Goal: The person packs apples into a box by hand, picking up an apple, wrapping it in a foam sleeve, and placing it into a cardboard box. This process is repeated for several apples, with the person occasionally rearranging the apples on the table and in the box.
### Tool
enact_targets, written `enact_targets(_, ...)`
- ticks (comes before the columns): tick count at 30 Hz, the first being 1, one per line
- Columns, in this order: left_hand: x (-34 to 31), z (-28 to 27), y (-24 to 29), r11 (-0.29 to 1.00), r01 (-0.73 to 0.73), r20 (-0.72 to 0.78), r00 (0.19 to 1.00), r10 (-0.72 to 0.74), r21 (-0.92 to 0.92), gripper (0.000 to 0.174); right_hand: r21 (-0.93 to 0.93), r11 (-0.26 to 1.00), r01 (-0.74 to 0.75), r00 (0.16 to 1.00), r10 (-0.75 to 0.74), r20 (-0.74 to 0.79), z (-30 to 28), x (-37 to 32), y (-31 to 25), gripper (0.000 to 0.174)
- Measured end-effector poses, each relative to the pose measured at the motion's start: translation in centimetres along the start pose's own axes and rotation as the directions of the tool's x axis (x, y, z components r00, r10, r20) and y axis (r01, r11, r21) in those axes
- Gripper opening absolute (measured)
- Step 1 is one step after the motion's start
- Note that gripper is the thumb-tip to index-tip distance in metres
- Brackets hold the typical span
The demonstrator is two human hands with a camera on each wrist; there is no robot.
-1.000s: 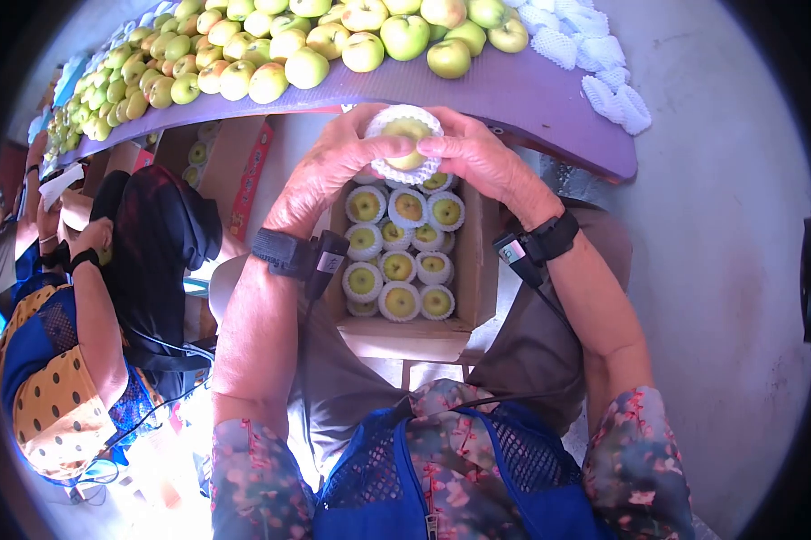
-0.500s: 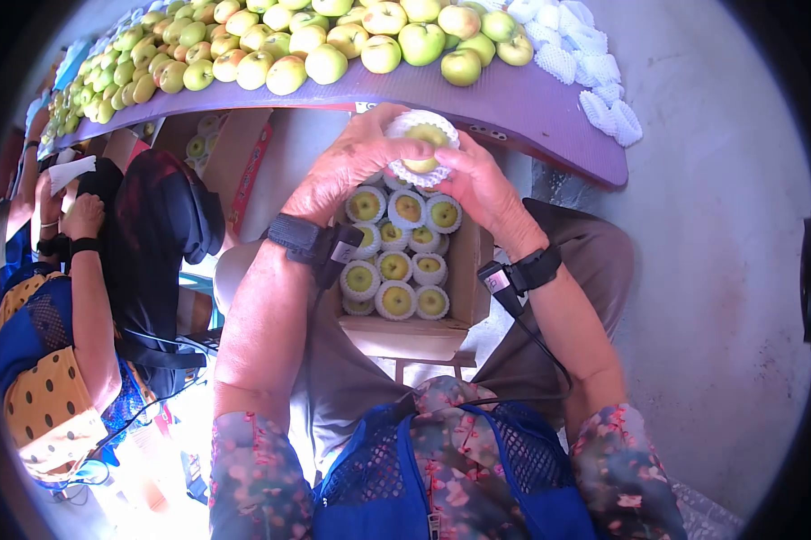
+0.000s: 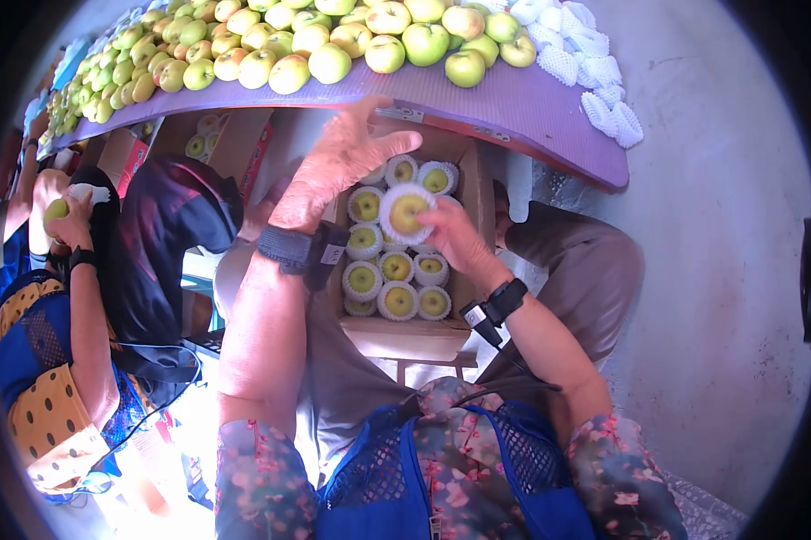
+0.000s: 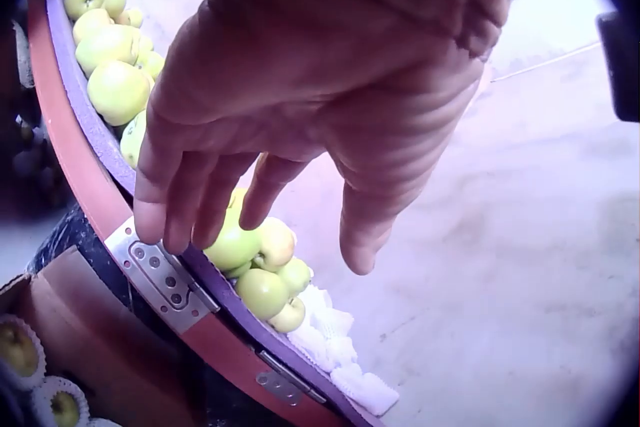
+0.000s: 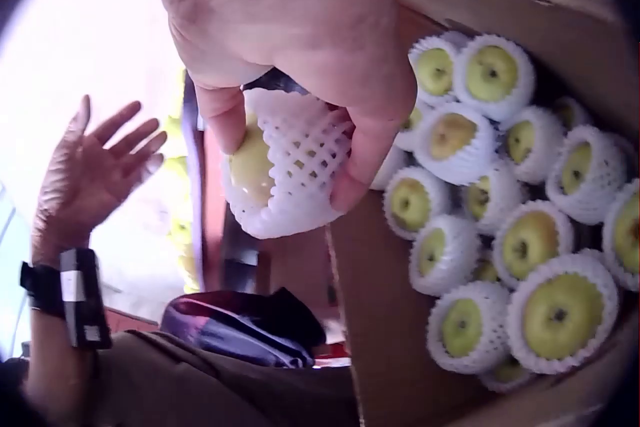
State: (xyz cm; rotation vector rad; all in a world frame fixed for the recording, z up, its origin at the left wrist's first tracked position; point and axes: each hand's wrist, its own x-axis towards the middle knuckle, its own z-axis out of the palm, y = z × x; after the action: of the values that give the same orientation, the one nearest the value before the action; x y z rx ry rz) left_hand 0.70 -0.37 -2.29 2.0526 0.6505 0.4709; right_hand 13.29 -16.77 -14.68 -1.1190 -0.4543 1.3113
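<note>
In the head view the right hand (image 3: 459, 236) holds a net-wrapped apple (image 3: 407, 214) over the cardboard box (image 3: 405, 338). Its thumb and fingers pinch the white foam net (image 5: 305, 162) from both sides in the right wrist view. The left hand (image 3: 344, 155) is empty, fingers spread, near the table's edge; the left wrist view shows this hand (image 4: 320, 97) with its fingers extended and nothing in them. Inside the box, wrapped apples (image 5: 560, 315) lie in rows, several with their tops showing.
A purple-topped table (image 3: 549, 126) curves across the front, bearing a heap of bare apples (image 3: 330, 63) and white foam nets (image 3: 594, 67) at its right end. Another person (image 3: 81, 333) sits at the left, holding an apple (image 3: 56, 210). Other boxes (image 3: 234, 148) stand under the table.
The left hand has let go of the wrapped apple and moved a little up and left. The right hand has carried the apple down over the box.
</note>
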Motion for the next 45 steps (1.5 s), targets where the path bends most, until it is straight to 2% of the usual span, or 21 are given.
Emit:
enact_targets(2, 0.2, -0.1, -0.3, 1.0, 0.007, -0.001, 1.0, -0.007, 0.016, 0.07, -0.026, 0.992, -0.12, 0.992, 0.119, -0.045, -1.1, -0.2, 2.2, 0.04)
enact_targets(6, 0.2, 0.6, -0.9, 0.981, -0.13, 0.11, 0.987, 0.114, 0.146, 0.06, -0.043, 0.964, -0.264, 0.949, 0.251, -0.189, -4.1, 1.6, 7.9, 0.034)
enact_targets(8, 0.0, 0.8, -0.7, 0.974, -0.175, 0.107, 0.981, 0.161, 0.145, 0.056, -0.022, 0.964, -0.264, 0.942, 0.253, -0.218, -4.9, 2.3, 9.4, 0.033)
enact_targets(17, 0.2, 1.0, -0.3, 0.966, -0.225, 0.133, 0.969, 0.208, 0.13, 0.05, 0.08, 0.958, -0.277, 0.921, 0.288, -0.261, -6.9, 4.8, 14.3, 0.042)
enact_targets(21, 0.0, 1.4, -0.3, 0.971, -0.216, 0.141, 0.97, 0.2, 0.102, 0.05, 0.077, 0.958, -0.278, 0.894, 0.287, -0.344, -7.0, 5.2, 15.5, 0.048)
enact_targets(24, 0.1, 1.5, -0.6, 0.963, -0.249, 0.148, 0.961, 0.233, 0.104, 0.05, 0.087, 0.963, -0.254, 0.923, 0.268, -0.276, -7.5, 5.6, 15.7, 0.051)
enact_targets(27, 0.3, 1.7, -0.5, 0.954, -0.266, 0.162, 0.956, 0.244, 0.136, 0.05, 0.071, 0.961, -0.266, 0.894, 0.273, -0.354, -7.7, 6.1, 15.9, 0.053)
enact_targets(30, 0.3, 2.1, -0.4, 0.956, -0.256, 0.169, 0.958, 0.231, 0.145, 0.049, 0.076, 0.967, -0.244, 0.903, 0.255, -0.346, -7.2, 5.4, 15.2, 0.05)
enact_targets(33, 0.3, 2.4, -0.4, 0.957, -0.256, 0.176, 0.957, 0.23, 0.138, 0.048, -0.042, 0.976, -0.216, 0.919, 0.189, -0.346, -6.9, 4.7, 14.6, 0.045)
enact_targets(36, 0.3, 2.5, -0.4, 0.944, -0.279, 0.179, 0.952, 0.249, 0.175, 0.048, 0.028, 0.963, -0.268, 0.924, 0.265, -0.277, -7.2, 4.9, 14.0, 0.041)
enact_targets(39, 0.2, 2.7, -0.4, 0.933, -0.292, 0.183, 0.949, 0.257, 0.208, 0.048, -0.058, 0.96, -0.275, 0.915, 0.243, -0.322, -7.4, 5.4, 14.2, 0.04)
enact_targets(42, 0.4, 2.9, -0.3, 0.928, -0.296, 0.19, 0.948, 0.256, 0.227, 0.048, -0.051, 0.966, -0.252, 0.92, 0.223, -0.321, -7.3, 5.7, 14.8, 0.041)
enact_targets(45, 0.3, 3.2, -0.5, 0.924, -0.284, 0.201, 0.951, 0.236, 0.257, 0.047, 0.048, 0.988, -0.149, 0.956, 0.157, -0.25, -7.3, 6.1, 15.6, 0.044)
